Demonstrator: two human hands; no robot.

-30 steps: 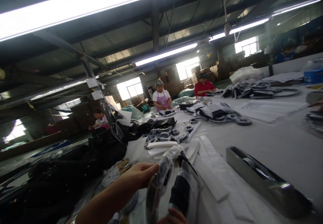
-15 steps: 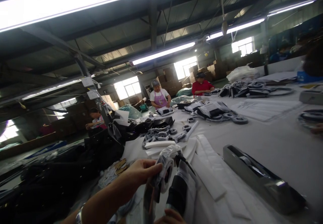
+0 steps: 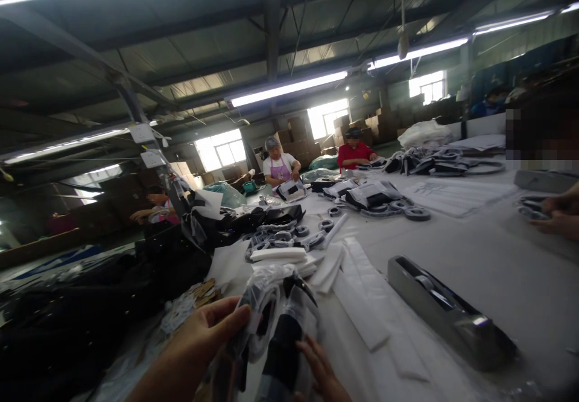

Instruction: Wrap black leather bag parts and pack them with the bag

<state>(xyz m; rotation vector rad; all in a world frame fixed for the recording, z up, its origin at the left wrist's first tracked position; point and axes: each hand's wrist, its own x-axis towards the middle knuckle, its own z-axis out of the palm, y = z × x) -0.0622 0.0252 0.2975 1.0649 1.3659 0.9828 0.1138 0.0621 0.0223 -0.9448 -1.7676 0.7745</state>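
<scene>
My left hand (image 3: 205,335) pinches a coiled strap (image 3: 246,308) wrapped in clear plastic, at the near edge of the table. Beside it, a black bag-like piece (image 3: 283,344) in clear film lies tilted, its lower end cut off by the frame. My right hand (image 3: 321,369) is at that piece's right side, fingers stretched out and apart, the fingertips seeming to touch the film. Just beyond both hands are folded white padding strips (image 3: 283,255).
A grey tape dispenser (image 3: 443,311) stands at right on the white table (image 3: 488,251). White sheets (image 3: 362,311) lie beside it. Wrapped straps (image 3: 280,236) and bags (image 3: 371,194) lie farther back. Dark goods (image 3: 104,305) fill the left. Co-workers sit around; one's hands (image 3: 558,215) show at right.
The view has shifted, so the table things sit slightly farther left. My right hand has come up along the black piece and its fingers have spread. My left hand keeps hold of the strap.
</scene>
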